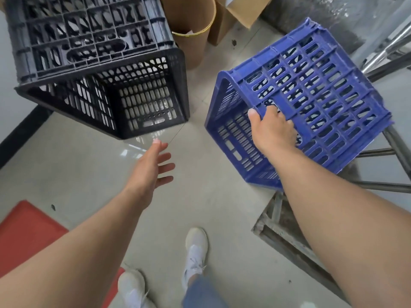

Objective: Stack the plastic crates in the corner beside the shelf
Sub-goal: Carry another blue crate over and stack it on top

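The left hand point(153, 165) is open with its fingers spread, and it holds nothing; its fingertips are just below the bottom corner of the black crate point(97, 63) but do not touch it. That black crate is at the top left, tipped so its open side faces down toward the floor point(200, 196), and I cannot tell what it leans on. A red mat point(26, 232) lies on the floor at the lower left. Behind the black crate stands a brown cardboard tube point(195, 25) with a gold rim, and next to it are cardboard boxes point(231, 16). Two white shoes point(195, 252) stand in the middle at the bottom. Going right, the right hand point(273, 130) is closed on the blue crate point(295, 103), with the thumb on top of one wall and the fingers poked through the holes. The blue crate is tipped too, lying on its side, with its far edge against the grey metal shelf frame point(391, 138) on the right. It looks like the person is picking up both crates, one in each hand, and only the blue one is held so far. Next, I think the left hand needs to reach a bit more and grab the rim of the black crate. Then one crate has to be turned the right way up and set in the corner, and the other set on top so the edges line up. I can see no words, labels or brand names on either crate or on the boxes.
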`<state>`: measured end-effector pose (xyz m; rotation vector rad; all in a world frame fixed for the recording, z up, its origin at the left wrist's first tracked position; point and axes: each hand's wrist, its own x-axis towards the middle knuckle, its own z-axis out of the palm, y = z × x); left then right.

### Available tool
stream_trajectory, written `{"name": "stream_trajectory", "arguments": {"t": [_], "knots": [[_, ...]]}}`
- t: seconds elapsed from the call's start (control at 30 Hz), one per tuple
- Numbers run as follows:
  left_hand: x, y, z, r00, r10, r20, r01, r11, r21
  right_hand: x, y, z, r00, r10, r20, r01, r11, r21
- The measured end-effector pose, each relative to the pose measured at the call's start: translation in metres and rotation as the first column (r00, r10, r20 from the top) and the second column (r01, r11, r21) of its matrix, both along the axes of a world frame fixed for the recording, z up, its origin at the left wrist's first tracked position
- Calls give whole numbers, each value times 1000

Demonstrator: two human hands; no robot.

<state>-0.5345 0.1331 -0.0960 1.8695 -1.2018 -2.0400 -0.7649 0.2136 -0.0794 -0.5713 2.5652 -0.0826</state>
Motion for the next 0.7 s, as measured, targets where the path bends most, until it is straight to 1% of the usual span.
{"name": "stream_trajectory", "arguments": {"t": [0.17,0.3,0.43,0.7], "knots": [[-2,1,-15,999,32,4,-33,999,43,2,7,-9,995,-17,-101,9,997,-74],[12,-2,-24,998,56,5,-56,996,63,7,9,-9,990,23,-139,-34,997,-76],[41,-2,-29,996,86,20,-87,994,71,23,13,-7,987,32,-157,-43,996,-72],[120,15,-25,989,148,29,-150,986,74,84,17,10,979,56,-195,-69,996,-61]]}}
